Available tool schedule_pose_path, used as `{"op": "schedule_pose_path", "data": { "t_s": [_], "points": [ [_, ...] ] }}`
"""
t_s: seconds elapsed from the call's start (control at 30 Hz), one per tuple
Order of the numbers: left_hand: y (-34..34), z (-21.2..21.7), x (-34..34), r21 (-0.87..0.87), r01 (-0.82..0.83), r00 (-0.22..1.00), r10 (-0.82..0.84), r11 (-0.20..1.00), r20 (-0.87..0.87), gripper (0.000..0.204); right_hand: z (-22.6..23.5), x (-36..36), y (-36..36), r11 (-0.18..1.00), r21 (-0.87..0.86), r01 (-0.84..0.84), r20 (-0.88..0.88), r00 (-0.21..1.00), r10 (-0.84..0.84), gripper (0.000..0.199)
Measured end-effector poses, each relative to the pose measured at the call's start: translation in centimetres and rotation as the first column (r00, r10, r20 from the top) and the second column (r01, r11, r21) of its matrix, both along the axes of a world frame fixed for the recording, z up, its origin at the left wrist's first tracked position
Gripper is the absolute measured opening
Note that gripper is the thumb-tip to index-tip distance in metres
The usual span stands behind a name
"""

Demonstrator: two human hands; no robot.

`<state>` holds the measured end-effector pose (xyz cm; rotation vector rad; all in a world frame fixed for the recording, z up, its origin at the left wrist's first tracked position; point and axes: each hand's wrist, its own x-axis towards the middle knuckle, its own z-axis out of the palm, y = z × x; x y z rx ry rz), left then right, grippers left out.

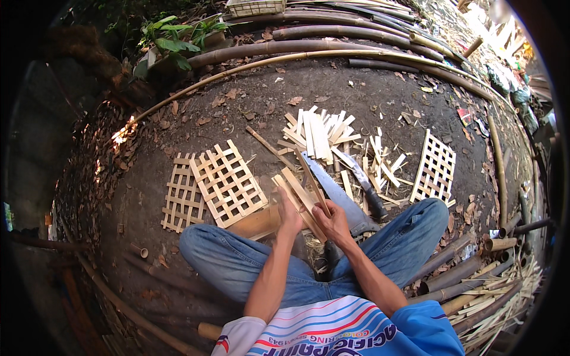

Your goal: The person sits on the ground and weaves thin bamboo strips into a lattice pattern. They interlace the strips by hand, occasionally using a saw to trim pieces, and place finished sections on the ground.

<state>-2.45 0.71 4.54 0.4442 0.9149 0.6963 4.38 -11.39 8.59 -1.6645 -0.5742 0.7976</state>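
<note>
Between my knees, several flat pale bamboo strips [298, 188] lie slanted across my two hands. My left hand [289, 212] presses along their left side, fingers nearly straight and a little blurred, with the thumb by the strips. On the other side, my right hand [334, 224] is closed around the strips and a thin darker stick [313, 183]. Just beyond it a handsaw [333, 188] lies with its toothed blade pointing away. A long blade with a black handle [374, 203] rests to the saw's right. Below my left hand is a thick bamboo piece [256, 222].
Two woven bamboo lattices [230, 185] overlap on the ground at left; another lattice [433, 167] lies at right. A heap of cut strips [320, 132] sits ahead. Long bamboo poles [332, 48] line the far side, with more poles [451, 261] and thin splints [499, 308] at lower right.
</note>
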Motion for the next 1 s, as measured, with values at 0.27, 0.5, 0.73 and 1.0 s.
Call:
{"op": "schedule_pose_path", "data": {
  "t_s": [0.27,0.5,0.73,1.0],
  "points": [
    [0.3,-0.5,-0.2,-0.027,0.08,0.995,-0.078,0.996,0.061,0.054,-0.8,-0.2,-0.3,0.992,-0.087,-0.092,-0.134,0.988,0.079,0.02],
    [0.0,0.2,-0.1,-0.001,0.049,0.993,-0.049,0.999,0.106,0.055,-1.0,-0.3,-0.3,0.994,-0.083,-0.066,-0.198,0.979,0.048,0.018],
    [-0.2,0.1,0.3,-0.065,0.08,0.976,-0.065,0.995,0.208,0.053,-1.1,0.9,-0.9,0.975,-0.178,-0.135,-0.292,0.953,0.078,0.018],
    [-0.1,0.1,0.1,-0.082,0.113,0.974,-0.094,0.99,0.204,0.05,-2.4,1.3,-0.9,0.96,-0.266,-0.083,-0.131,0.99,0.049,0.023]
  ]
}}
